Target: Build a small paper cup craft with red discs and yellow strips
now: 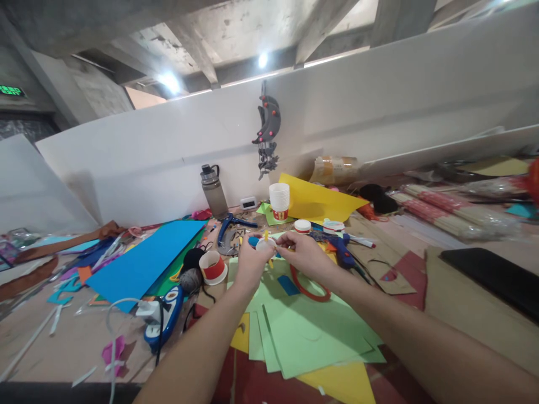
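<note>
Both my hands meet above the craft table. My left hand [248,261] is closed around a small white paper cup [265,244] with a thin yellow strip [266,236] sticking up from it. My right hand [304,252] pinches at the cup's rim from the right, fingers pressed together. Under the hands lie light green paper sheets [311,331] and a red ring-shaped cutout [307,289]. A blue glue gun [341,249] rests just right of my right hand.
A blue sheet [143,261] lies left, a red-and-white cup [213,266] on its side beside it. A stack of white cups [279,201], a water bottle [213,191] and yellow paper [315,202] stand by the white partition [379,112]. Scraps litter the left; a black pad [492,275] lies right.
</note>
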`<act>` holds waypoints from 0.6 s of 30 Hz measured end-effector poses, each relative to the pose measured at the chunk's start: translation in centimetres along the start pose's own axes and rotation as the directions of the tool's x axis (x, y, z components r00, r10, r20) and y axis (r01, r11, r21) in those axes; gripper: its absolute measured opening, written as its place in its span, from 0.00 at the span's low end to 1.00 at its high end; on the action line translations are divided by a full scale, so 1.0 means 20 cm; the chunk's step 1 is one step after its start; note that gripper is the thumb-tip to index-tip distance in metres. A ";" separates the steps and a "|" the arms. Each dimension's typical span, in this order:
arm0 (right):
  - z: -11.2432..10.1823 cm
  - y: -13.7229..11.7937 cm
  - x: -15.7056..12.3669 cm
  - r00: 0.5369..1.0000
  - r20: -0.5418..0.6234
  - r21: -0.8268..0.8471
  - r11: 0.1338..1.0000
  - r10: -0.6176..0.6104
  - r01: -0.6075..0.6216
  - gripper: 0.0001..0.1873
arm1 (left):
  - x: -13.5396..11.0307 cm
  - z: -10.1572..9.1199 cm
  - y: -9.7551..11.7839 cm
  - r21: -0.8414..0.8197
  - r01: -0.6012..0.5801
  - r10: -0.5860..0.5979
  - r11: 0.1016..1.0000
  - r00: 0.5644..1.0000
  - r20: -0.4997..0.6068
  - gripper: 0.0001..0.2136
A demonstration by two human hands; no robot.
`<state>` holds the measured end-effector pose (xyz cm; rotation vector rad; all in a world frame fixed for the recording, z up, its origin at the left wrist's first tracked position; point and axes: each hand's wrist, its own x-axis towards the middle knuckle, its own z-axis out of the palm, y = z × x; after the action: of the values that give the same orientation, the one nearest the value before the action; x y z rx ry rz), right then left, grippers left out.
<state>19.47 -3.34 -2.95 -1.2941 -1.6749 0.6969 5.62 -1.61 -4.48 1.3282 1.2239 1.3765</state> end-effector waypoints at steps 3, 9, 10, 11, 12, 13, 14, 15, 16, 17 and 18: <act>0.00 0.01 0.01 0.998 0.044 0.106 0.993 0.038 -0.043 0.07 | 0.00 0.00 -0.01 0.010 -0.043 0.043 0.999 0.999 0.004 0.20; 0.00 0.04 0.03 0.994 0.096 0.202 0.976 0.058 -0.077 0.08 | 0.00 -0.01 0.00 -0.104 0.051 -0.041 0.993 0.995 0.093 0.20; 0.00 0.04 0.03 0.994 0.092 0.202 0.976 0.059 -0.076 0.08 | 0.00 -0.01 0.01 -0.139 0.086 -0.067 0.987 0.989 0.133 0.21; 0.00 0.05 0.03 0.995 0.088 0.198 0.977 0.057 -0.074 0.09 | 0.00 -0.01 0.02 -0.168 0.116 -0.087 0.979 0.982 0.169 0.22; 0.00 0.05 0.03 0.995 0.085 0.193 0.979 0.053 -0.068 0.09 | 0.00 -0.01 0.03 -0.189 0.136 -0.099 0.973 0.976 0.194 0.22; 0.00 0.05 0.03 0.996 0.083 0.188 0.980 0.045 -0.060 0.09 | 0.00 -0.01 0.03 -0.199 0.144 -0.102 0.969 0.973 0.205 0.21; 0.00 0.06 0.03 0.996 0.085 0.185 0.982 0.034 -0.050 0.09 | 0.00 -0.01 0.04 -0.201 0.144 -0.102 0.969 0.974 0.204 0.21; 0.00 0.06 0.03 0.996 0.088 0.186 0.982 0.021 -0.037 0.09 | 0.00 -0.01 0.04 -0.202 0.141 -0.101 0.969 0.975 0.196 0.20; 0.00 0.07 0.03 0.996 0.093 0.190 0.981 0.007 -0.025 0.10 | 0.00 -0.01 0.04 -0.204 0.140 -0.102 0.969 0.977 0.187 0.20; 0.00 0.07 0.03 0.995 0.096 0.196 0.980 -0.005 -0.014 0.10 | 0.00 -0.01 0.04 -0.208 0.142 -0.105 0.968 0.978 0.178 0.20; 0.00 0.08 0.03 0.995 0.098 0.204 0.979 -0.015 -0.005 0.10 | 0.01 -0.01 0.04 -0.214 0.145 -0.109 0.966 0.979 0.170 0.21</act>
<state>20.23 -2.22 -4.04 -1.1253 -1.6368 0.9183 5.43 -1.68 -3.58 1.1552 0.9976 1.2536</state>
